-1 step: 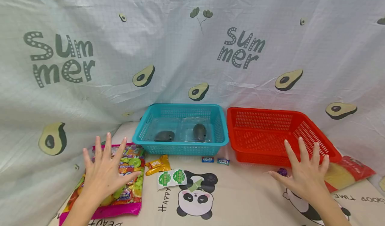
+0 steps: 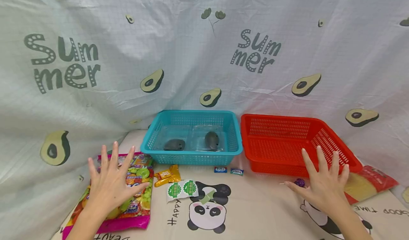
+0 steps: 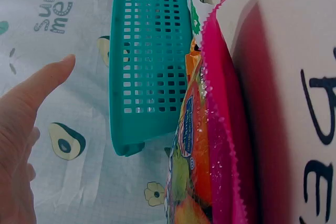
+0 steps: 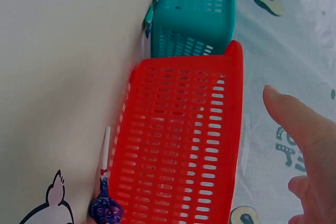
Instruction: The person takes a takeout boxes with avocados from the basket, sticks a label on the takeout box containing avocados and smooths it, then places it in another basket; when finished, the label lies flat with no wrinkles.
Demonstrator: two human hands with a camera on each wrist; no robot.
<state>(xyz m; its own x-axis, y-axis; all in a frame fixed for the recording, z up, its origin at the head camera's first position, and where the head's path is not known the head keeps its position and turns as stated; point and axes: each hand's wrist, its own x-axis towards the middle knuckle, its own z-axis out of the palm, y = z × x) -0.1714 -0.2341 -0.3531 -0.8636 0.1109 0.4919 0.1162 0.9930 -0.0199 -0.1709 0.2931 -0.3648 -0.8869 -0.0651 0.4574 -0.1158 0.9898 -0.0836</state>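
My left hand is held with fingers spread over a bright candy bag with fruit pictures and pink edges, gripping nothing. In the left wrist view the thumb points away from the bag. My right hand also has its fingers spread and holds nothing; it overlaps the front corner of the red basket in the head view. By its thumb lies a purple-wrapped lollipop with a white stick. To the right of that hand is a red and yellow packet, partly covered by it.
A teal basket stands left of the red one, with two dark grey oval things in clear plastic inside. In front lie an orange packet, green round stickers and two small blue wrapped sweets. A printed curtain hangs behind.
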